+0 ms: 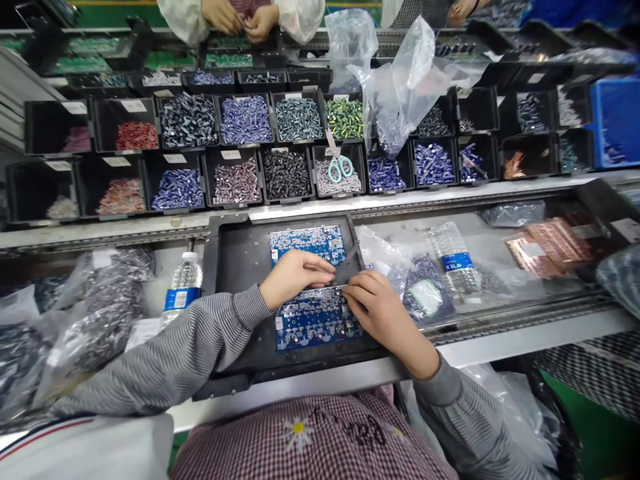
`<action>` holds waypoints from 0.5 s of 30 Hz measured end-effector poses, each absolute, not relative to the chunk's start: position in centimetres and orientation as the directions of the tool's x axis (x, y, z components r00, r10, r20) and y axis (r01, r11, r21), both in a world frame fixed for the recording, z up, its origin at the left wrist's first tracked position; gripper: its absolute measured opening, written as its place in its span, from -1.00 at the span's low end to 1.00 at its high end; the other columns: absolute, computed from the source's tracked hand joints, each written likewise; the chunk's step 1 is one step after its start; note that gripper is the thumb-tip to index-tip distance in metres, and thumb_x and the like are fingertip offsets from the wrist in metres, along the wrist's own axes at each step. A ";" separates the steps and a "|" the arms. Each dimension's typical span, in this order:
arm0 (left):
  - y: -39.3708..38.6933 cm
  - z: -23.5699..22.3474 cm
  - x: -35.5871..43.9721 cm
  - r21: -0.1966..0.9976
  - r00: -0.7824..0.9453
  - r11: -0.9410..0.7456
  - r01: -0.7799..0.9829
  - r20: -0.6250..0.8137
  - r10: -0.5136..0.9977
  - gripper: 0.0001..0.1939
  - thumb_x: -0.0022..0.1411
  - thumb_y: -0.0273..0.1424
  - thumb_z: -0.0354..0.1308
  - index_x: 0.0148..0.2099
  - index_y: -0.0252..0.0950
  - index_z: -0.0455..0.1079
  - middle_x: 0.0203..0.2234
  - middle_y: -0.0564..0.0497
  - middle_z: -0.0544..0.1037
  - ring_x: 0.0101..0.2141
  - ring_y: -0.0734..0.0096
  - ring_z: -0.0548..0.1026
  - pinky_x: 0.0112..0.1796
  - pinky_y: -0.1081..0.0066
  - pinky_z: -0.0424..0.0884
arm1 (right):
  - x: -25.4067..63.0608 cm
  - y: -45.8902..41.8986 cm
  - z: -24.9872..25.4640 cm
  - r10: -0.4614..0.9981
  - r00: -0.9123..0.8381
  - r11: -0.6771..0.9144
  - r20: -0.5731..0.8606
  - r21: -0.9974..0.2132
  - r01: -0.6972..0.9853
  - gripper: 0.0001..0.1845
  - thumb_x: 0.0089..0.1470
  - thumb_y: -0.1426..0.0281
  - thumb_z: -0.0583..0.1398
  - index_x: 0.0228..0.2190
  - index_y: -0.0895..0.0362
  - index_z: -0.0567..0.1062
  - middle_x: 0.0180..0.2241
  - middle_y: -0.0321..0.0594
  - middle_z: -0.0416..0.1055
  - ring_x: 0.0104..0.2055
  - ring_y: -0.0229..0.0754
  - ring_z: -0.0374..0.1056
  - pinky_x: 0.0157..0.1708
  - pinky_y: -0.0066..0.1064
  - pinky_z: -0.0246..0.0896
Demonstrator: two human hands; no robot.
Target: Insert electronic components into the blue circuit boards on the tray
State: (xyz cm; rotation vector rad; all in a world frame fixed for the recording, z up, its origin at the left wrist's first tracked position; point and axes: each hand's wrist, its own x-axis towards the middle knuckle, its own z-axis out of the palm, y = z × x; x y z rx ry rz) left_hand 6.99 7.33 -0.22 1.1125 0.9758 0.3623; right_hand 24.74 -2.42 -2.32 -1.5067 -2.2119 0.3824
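Note:
Two blue circuit boards lie one behind the other in a black tray (240,267). The far circuit board (320,235) is partly covered by my left hand (296,275), whose fingers are closed together over the gap between the boards. My right hand (375,308) is at the right part of the near circuit board (315,323), thumb and fingers pinched close to its far edge. Whatever small thing either hand holds is too small or hidden to make out. Small parts and solder-like spots cover both boards.
Behind the tray stand rows of black bins (287,173) with small components; scissors (341,169) rest in one. Water bottles (184,287) stand or lie on both sides. Bags of parts (100,313) lie at left, copper-coloured strips (550,247) at right. A person's hands (243,19) show across the line.

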 end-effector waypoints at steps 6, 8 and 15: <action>7.1 -0.5 6.9 0.845 0.548 0.505 0.174 -0.509 0.664 -0.80 -0.03 -0.64 0.26 -0.26 -0.45 0.50 -0.46 -0.04 0.56 -0.45 0.50 0.52 -0.31 0.43 0.49 | 24.9 -2.6 -2.4 0.910 -0.361 0.414 0.205 -0.394 0.820 -0.83 0.17 0.48 0.08 -0.29 0.16 0.48 -0.26 -0.14 0.41 -0.09 -0.05 0.22 -0.11 -0.14 0.16; 7.1 -0.4 6.9 0.836 0.539 0.519 0.178 -0.524 0.660 -0.78 -0.02 -0.64 0.25 -0.23 -0.46 0.49 -0.44 -0.05 0.55 -0.45 0.49 0.52 -0.31 0.43 0.49 | 24.9 -2.5 -2.4 0.913 -0.351 0.407 0.208 -0.401 0.821 -0.82 0.17 0.48 0.09 -0.27 0.14 0.49 -0.27 -0.14 0.43 -0.10 -0.06 0.24 -0.12 -0.14 0.18; 6.3 0.6 7.4 0.790 0.598 0.562 0.245 -0.580 0.554 -0.74 0.04 -0.56 0.25 -0.16 -0.43 0.43 -0.43 -0.09 0.57 -0.44 0.41 0.53 -0.34 0.36 0.49 | 24.6 -1.9 -0.8 0.899 -0.178 0.411 0.401 -0.625 0.664 -0.79 0.13 0.49 0.14 -0.19 0.07 0.49 -0.27 -0.19 0.44 -0.18 -0.15 0.30 -0.15 -0.21 0.29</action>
